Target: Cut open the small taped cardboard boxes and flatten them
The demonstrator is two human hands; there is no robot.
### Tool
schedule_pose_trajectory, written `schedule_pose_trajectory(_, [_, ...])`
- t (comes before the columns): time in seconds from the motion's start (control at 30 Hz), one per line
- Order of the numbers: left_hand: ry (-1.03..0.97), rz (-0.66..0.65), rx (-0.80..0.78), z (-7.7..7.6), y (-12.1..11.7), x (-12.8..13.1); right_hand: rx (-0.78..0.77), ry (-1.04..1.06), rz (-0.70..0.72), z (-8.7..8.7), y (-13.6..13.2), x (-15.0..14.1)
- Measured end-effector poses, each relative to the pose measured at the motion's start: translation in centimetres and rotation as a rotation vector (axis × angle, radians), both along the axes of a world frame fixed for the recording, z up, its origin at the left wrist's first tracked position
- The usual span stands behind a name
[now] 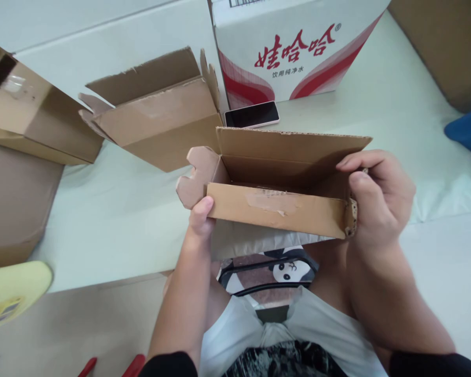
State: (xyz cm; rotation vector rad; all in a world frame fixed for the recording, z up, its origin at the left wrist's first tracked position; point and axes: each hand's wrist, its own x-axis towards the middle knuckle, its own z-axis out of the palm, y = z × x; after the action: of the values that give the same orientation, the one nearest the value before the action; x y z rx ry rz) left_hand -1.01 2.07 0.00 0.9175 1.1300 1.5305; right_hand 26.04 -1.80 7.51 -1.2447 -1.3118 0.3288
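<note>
A small brown cardboard box [277, 209] is held up over the front edge of the table, its lid flap raised at the back and its inside visible. Its left side flap, with a notched edge, sticks outward. My left hand [201, 215] grips the lower left corner, thumb on the front panel and the other fingers hidden beneath. At the right end, my right hand [384, 191] is closed around the side wall and its flap, with the thumb in front and the index finger over the top edge.
Behind stands another open cardboard box [165, 115], near a phone [253, 114] and a large white-and-red carton [298, 57]. More brown boxes [58, 115] stand at the left. A yellow object [18, 288] and a blue object [469, 133] edge into view. A panda-print bag [267, 275] lies below the table edge.
</note>
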Motion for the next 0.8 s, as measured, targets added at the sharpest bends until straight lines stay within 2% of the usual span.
schedule_pose_trajectory(0.3, [0.004,-0.03,-0.022,0.2,-0.2,-0.2,0.054,0.022,0.018,-0.5,0.0,0.0])
schedule_pose_trajectory(0.8, [0.043,0.04,0.023,0.0,0.0,-0.1,0.167,0.175,-0.008,-2.1,1.2,0.0])
